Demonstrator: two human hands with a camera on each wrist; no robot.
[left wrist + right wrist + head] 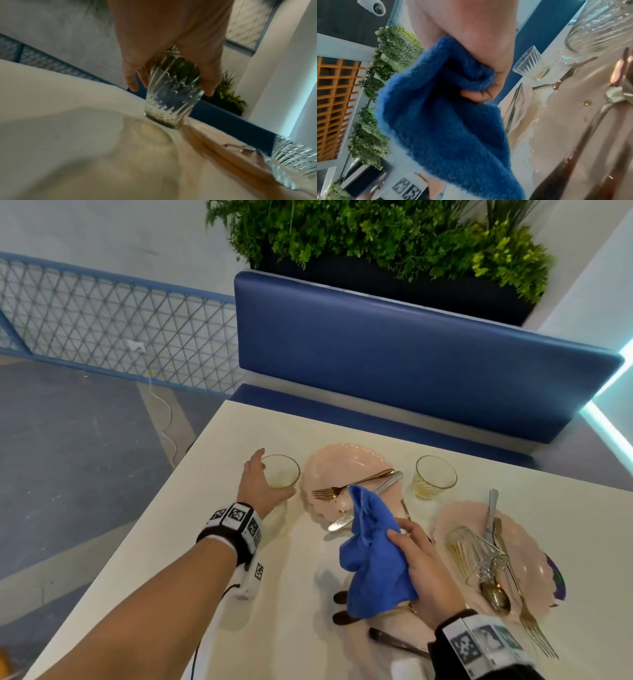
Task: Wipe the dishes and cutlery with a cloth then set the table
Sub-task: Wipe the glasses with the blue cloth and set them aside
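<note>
left hand (259, 486) grip curls round the upright glass (281, 470) at the surface's left edge | plate (329, 470) just right of it | right hand (423, 568) bunches the blue cloth (375, 559), so glass probably comes rightward to the cloth

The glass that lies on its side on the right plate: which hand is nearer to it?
The right hand. It holds the blue cloth just left of the tipped glass. The left hand is far across the table, around the upright glass at the left.
</note>
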